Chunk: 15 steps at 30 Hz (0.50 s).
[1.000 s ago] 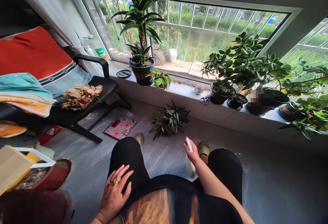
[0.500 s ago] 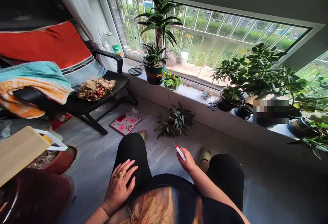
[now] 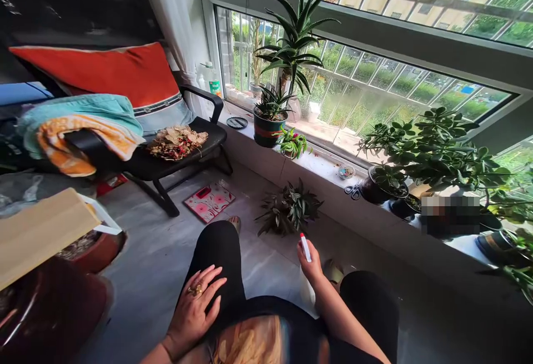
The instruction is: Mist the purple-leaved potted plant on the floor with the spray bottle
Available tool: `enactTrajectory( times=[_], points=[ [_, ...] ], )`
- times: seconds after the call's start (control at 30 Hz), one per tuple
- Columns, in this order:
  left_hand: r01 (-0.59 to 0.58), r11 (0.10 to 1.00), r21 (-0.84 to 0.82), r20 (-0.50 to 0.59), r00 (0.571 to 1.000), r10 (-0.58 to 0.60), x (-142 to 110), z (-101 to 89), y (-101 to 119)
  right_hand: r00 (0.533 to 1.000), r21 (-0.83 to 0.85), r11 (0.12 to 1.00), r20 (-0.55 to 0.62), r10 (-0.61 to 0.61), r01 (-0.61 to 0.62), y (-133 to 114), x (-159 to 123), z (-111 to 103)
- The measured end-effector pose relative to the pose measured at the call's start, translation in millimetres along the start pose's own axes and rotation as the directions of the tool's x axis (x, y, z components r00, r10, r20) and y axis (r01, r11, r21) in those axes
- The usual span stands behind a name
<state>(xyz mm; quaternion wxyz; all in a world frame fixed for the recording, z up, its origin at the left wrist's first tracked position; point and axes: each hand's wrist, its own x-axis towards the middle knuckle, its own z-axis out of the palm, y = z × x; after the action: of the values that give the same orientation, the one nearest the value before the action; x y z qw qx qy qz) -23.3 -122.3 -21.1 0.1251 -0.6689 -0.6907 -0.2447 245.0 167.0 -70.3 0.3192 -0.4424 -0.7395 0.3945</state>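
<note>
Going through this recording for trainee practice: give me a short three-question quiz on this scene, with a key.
1. What does the right hand hold?
2. True or false: the scissors lie on the windowsill.
3. Where do the dried leaves lie: A the floor, B the chair seat, C the windowsill?

Key: 1 a spray bottle; 2 true; 3 B.

Black trousers point(image 3: 212, 258), orange-printed black top point(image 3: 266, 330), gold ring point(image 3: 194, 290) on left hand point(image 3: 194, 311).
</note>
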Motion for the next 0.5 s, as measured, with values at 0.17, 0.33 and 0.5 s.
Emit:
enactTrajectory(
  times=[0.17, 0.33, 0.5],
  points=[
    [0.014, 0.999, 0.036, -0.006, 1.000, -0.014, -4.9, -1.5, -0.1, 0.998, 0.022, 1.000, 0.062, 0.015, -0.017, -4.7, 8.1, 1.2],
    [0.035, 0.997, 0.075, 0.015, 0.999, -0.036, -13.5, 0.4, 0.4, 0.997, 0.034, 0.997, -0.014, 0.072, -0.072, 5.2, 6.8, -2.5],
    [0.045, 0.996, 0.083, -0.001, 0.999, -0.045, -12.2, -0.8, 1.6, 0.983, 0.128, 0.980, -0.081, 0.163, -0.152, 23.6, 2.2, -4.6]
  ],
)
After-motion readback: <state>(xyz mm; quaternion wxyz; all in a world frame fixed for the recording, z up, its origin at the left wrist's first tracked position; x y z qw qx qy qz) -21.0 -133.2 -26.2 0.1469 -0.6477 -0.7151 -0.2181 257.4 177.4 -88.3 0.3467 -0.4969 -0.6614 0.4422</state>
